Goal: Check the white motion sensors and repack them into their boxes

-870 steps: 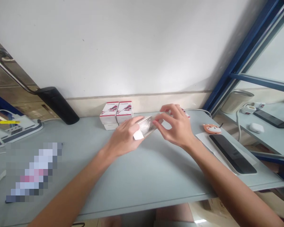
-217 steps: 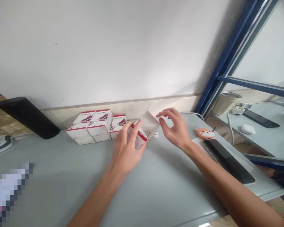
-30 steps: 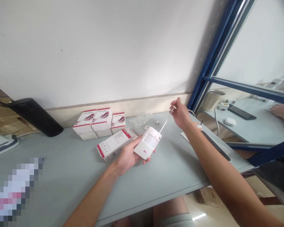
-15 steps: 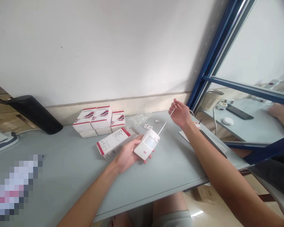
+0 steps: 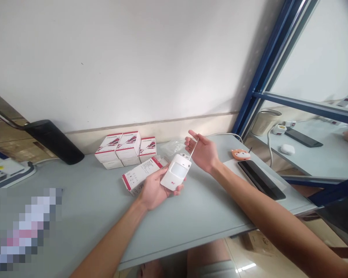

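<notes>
A white motion detector [image 5: 176, 172] with a pale lens window and a small red logo rests in my left hand [image 5: 156, 189]. My left fingers are wrapped round its lower body, tilted above the table. From its top end rises a thin metal antenna [image 5: 193, 148], partly extended. My right hand [image 5: 204, 152] is at the antenna's tip, palm turned toward it, fingers loosely apart; the tip seems to touch the inside of the fingers. Behind my left hand lies an opened white and red carton [image 5: 142, 173]. Small white parts behind the detector are mostly hidden.
Several white and red boxes [image 5: 118, 148] are stacked by the wall, beside a clear plastic bag [image 5: 172, 146]. A black cylinder [image 5: 55, 141] leans at left. At right lie a black phone [image 5: 261, 179], an orange animal-shaped item [image 5: 240, 154] and a mirror [image 5: 301, 143] in a blue frame.
The antenna sticking out of the detector is now much shorter. My right hand has come down and left, nearer the detector, and its fingers have loosened from a pinch.
</notes>
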Demonstrator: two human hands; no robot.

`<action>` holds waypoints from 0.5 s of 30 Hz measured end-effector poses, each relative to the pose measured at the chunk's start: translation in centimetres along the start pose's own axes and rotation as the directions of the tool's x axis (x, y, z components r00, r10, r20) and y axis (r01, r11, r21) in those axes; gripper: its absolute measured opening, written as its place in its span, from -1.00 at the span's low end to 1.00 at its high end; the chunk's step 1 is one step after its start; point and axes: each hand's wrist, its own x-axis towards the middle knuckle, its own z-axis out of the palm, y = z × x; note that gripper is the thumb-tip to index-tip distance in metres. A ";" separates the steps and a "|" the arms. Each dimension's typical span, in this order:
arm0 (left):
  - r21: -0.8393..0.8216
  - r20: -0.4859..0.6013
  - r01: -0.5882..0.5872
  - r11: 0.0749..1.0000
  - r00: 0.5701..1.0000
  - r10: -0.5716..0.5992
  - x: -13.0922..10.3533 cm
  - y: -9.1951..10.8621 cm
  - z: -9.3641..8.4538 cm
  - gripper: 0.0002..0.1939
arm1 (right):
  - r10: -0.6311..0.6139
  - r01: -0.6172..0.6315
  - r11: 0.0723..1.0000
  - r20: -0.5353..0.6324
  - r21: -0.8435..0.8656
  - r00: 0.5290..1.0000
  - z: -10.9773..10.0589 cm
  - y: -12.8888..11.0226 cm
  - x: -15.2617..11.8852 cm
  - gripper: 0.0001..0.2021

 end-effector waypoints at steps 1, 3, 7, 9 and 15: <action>-0.008 -0.008 0.000 1.000 1.000 -0.001 0.0 0.0 0.0 -0.62 | -0.009 0.009 0.999 0.010 -0.047 1.000 0.2 0.2 -0.1 -0.74; -0.022 -0.019 0.006 1.000 1.000 -0.006 -0.1 0.0 0.0 -0.63 | -0.025 0.027 0.991 0.017 -0.128 1.000 0.5 0.4 -0.3 -0.71; -0.056 -0.057 -0.024 0.998 0.998 0.021 -0.2 0.2 0.5 -0.62 | 0.004 0.012 0.974 0.069 -0.226 0.998 1.1 1.3 -0.9 -0.67; -0.066 -0.071 -0.084 0.994 0.994 0.079 -0.3 0.3 0.8 -0.60 | 0.070 -0.039 0.966 0.116 -0.254 0.991 1.7 2.1 -1.6 -0.63; -0.043 -0.071 -0.190 0.981 0.980 0.186 -0.8 1.0 1.7 -0.57 | 0.179 -0.092 0.921 0.201 -0.379 0.963 2.8 2.7 -3.0 -0.53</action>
